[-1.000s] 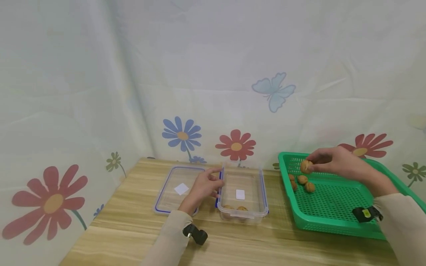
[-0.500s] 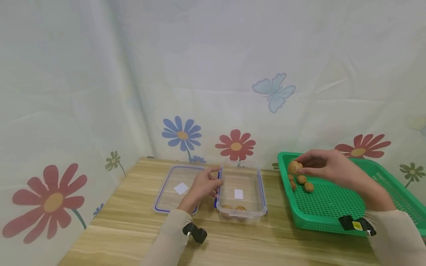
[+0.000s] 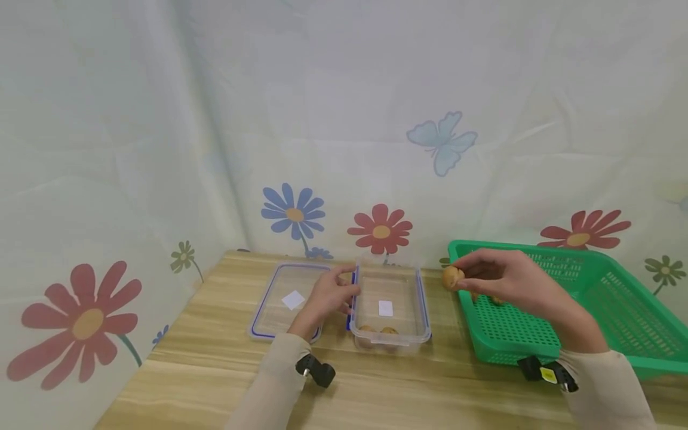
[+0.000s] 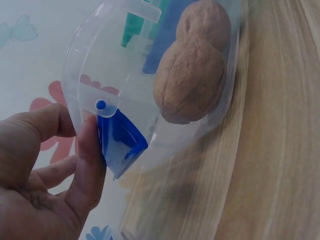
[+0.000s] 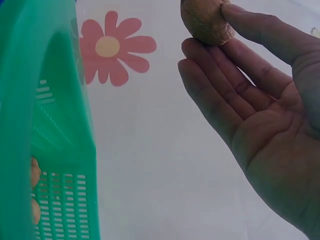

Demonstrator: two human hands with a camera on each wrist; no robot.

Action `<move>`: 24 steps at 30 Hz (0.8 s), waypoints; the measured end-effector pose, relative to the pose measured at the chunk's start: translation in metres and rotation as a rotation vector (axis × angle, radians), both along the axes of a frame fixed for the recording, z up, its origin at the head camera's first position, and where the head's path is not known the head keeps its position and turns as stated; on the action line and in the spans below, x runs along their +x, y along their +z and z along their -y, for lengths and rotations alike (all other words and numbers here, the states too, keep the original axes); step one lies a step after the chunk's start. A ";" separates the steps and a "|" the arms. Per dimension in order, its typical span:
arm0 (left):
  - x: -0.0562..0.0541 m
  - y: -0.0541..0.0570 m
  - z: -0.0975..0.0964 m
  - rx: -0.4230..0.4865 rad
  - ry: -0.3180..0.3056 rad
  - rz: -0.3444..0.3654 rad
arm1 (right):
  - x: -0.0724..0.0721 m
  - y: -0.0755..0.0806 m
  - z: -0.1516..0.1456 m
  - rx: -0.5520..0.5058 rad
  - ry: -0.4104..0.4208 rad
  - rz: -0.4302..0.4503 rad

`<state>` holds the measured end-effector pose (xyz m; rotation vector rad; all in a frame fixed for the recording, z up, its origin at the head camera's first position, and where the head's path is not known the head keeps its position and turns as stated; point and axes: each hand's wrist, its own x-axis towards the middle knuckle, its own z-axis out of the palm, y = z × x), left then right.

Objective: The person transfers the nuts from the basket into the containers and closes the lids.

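Observation:
My right hand (image 3: 502,280) pinches a walnut (image 3: 452,278) between thumb and fingertips, just over the left rim of the green plastic basket (image 3: 473,337). In the right wrist view the walnut (image 5: 205,20) sits at the fingertips. My left hand (image 3: 325,295) holds the left side of a clear food container (image 3: 424,304). In the left wrist view its fingers (image 4: 90,155) lie along the blue latch (image 4: 120,142) and rim. A couple of walnuts (image 4: 190,80) rest in the container's near end.
A clear lid (image 3: 274,316) with a blue seal lies on the wooden table (image 3: 398,394), left of the container. More walnuts (image 3: 495,300) sit in the basket, partly behind my right hand. A flowered curtain (image 3: 322,119) hangs behind the table.
My right hand has moved left with the walnut, from above the basket's inside to its left rim. The left hand has stayed at the container.

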<state>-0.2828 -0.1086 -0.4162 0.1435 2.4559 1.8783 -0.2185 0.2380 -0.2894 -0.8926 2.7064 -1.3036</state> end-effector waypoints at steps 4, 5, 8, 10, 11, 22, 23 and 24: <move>0.001 0.001 0.000 0.005 -0.003 0.002 | 0.000 -0.006 0.009 -0.018 -0.002 0.007; 0.001 0.001 0.000 0.007 -0.003 0.002 | 0.000 -0.007 0.011 -0.018 -0.002 0.006; 0.000 0.000 0.001 0.011 -0.005 -0.001 | 0.001 -0.010 0.017 -0.016 0.005 0.002; 0.000 0.000 0.001 0.014 -0.007 -0.002 | 0.002 -0.011 0.022 -0.021 0.015 0.003; 0.000 0.000 0.000 0.016 -0.008 -0.002 | 0.002 -0.012 0.024 -0.020 0.020 0.000; -0.001 0.001 0.000 0.011 -0.008 -0.005 | -0.001 -0.029 0.046 0.025 0.049 0.019; 0.000 0.001 0.000 0.008 -0.007 -0.006 | -0.001 -0.030 0.048 0.026 0.051 0.022; 0.000 0.001 0.000 0.008 -0.006 -0.008 | -0.001 -0.031 0.050 0.028 0.052 0.021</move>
